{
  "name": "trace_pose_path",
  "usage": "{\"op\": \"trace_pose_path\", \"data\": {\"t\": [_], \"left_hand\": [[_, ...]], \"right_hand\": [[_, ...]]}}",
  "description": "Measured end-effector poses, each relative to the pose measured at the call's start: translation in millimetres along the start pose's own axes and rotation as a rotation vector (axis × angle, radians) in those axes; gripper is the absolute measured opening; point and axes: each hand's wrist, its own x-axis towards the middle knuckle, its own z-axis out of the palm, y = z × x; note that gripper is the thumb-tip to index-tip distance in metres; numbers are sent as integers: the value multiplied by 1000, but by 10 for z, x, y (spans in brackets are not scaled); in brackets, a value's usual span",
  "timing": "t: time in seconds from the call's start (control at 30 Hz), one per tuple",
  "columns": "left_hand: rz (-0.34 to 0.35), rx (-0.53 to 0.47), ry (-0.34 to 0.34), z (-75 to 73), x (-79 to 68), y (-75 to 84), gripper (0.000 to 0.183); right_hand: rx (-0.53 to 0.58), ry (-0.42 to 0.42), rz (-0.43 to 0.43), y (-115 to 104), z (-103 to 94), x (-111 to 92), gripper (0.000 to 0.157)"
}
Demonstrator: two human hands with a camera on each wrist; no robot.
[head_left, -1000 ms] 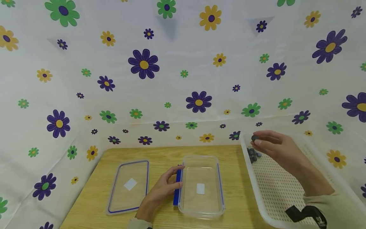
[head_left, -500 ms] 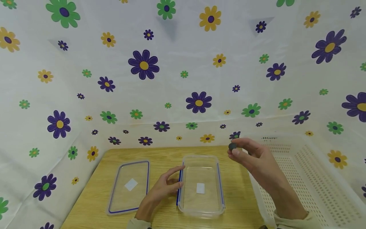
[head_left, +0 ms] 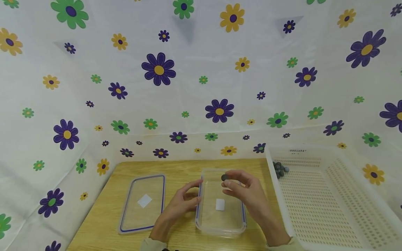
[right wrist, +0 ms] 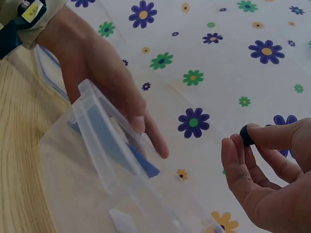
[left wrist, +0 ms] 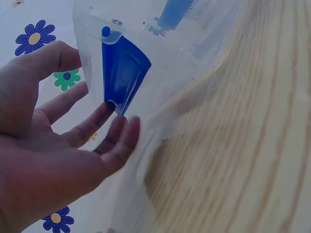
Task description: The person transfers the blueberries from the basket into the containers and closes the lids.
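Over the far part of the clear plastic box (head_left: pixel 221 221), my right hand (head_left: pixel 249 193) pinches a dark, round blueberry (right wrist: pixel 247 136) between thumb and fingertips. My left hand (head_left: pixel 179 207) rests against the box's left side, its fingers loosely extended and touching near the rim. In the left wrist view the fingertips lie by a blue side latch (left wrist: pixel 121 73), which hangs unfastened. No berries show inside the box, only a white label (head_left: pixel 220 204). Several more dark berries (head_left: pixel 278 170) lie together in the far left corner of the white perforated basket (head_left: pixel 277 198).
To the left, the box's clear lid (head_left: pixel 141 216) with a blue seal lies flat on the wooden table (head_left: pixel 185 170). The basket stands at the right edge. A flowered white curtain (head_left: pixel 194 97) hangs behind and along the sides.
My right hand has carried the blueberry leftward from above the basket, across the gap, to over the box. The left hand stays at the box's left side.
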Motion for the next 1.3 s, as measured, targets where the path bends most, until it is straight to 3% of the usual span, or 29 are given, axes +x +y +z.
{"op": "trace_pose_path", "data": {"t": [0.17, 0.53, 0.8, 0.9, 1.07, 1.3], "left_hand": [[31, 38, 0, -1, -7, 10, 61], [-39, -87, 10, 7, 12, 51, 65], [-33, -77, 69, -5, 0, 40, 64], [-31, -74, 107, -8, -3, 27, 63], [-35, -90, 111, -1, 6, 24, 64], [-36, -61, 106, -34, 18, -8, 63]], "right_hand": [[-38, 11, 37, 208, 12, 41, 34], [-191, -58, -6, 301, 15, 73, 33], [-318, 165, -164, 358, 58, 93, 17], [-297, 182, -184, 333, 47, 74, 17], [-272, 127, -242, 31, 9, -35, 18], [-501, 14, -276, -704, -272, -175, 28]]}}
